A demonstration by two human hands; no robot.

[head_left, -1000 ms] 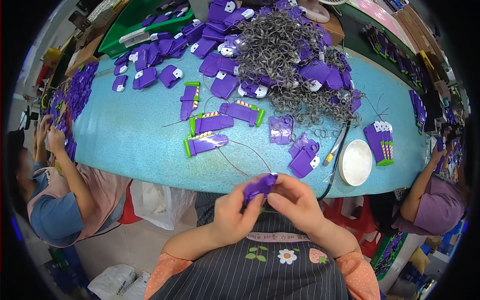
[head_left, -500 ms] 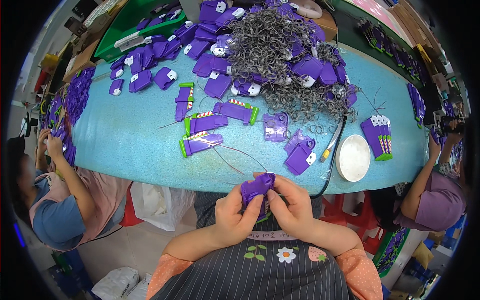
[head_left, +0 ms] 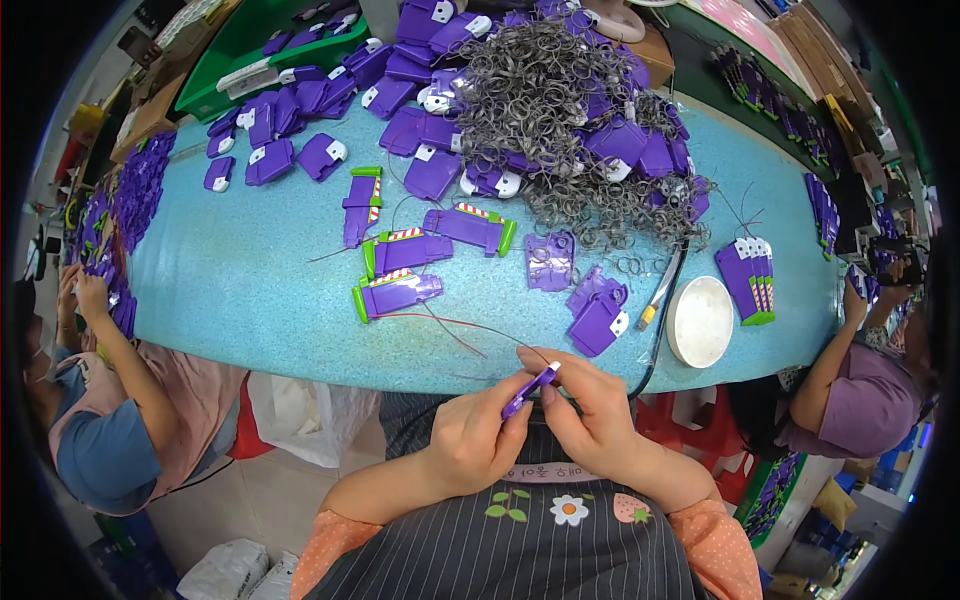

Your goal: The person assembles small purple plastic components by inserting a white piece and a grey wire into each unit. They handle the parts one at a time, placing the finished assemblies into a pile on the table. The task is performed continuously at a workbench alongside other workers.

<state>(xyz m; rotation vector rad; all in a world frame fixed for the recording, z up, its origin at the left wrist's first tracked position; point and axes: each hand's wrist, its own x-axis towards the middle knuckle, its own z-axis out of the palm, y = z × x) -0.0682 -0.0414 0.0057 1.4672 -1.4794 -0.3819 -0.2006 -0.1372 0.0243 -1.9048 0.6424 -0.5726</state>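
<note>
Between my two hands, in front of the table's near edge, a purple plastic wing piece [head_left: 528,391] with a white tip is held edge-up. My left hand [head_left: 478,425] pinches its left end, and my right hand [head_left: 590,405] grips the white end with thumb and fingers. A thin dark wire runs from near the right fingertips back toward the table. Just beyond lie several purple wing pieces with green ends and red-and-white stripes, such as the nearest striped wing [head_left: 400,293]. Right of these are a loose purple half shell [head_left: 550,262] and a white-cornered purple panel [head_left: 597,325].
A heap of grey wire coils [head_left: 545,95] covers purple panels at the back. A white bowl [head_left: 700,322], a yellow-handled knife [head_left: 652,308] and fanned striped wings [head_left: 747,282] lie on the right. A green crate [head_left: 225,85] stands back left. Co-workers sit on both sides.
The purple piece has turned in my hands from showing its broad face to showing its narrow edge. Both hands stay in about the same place. The view has shifted slightly.
</note>
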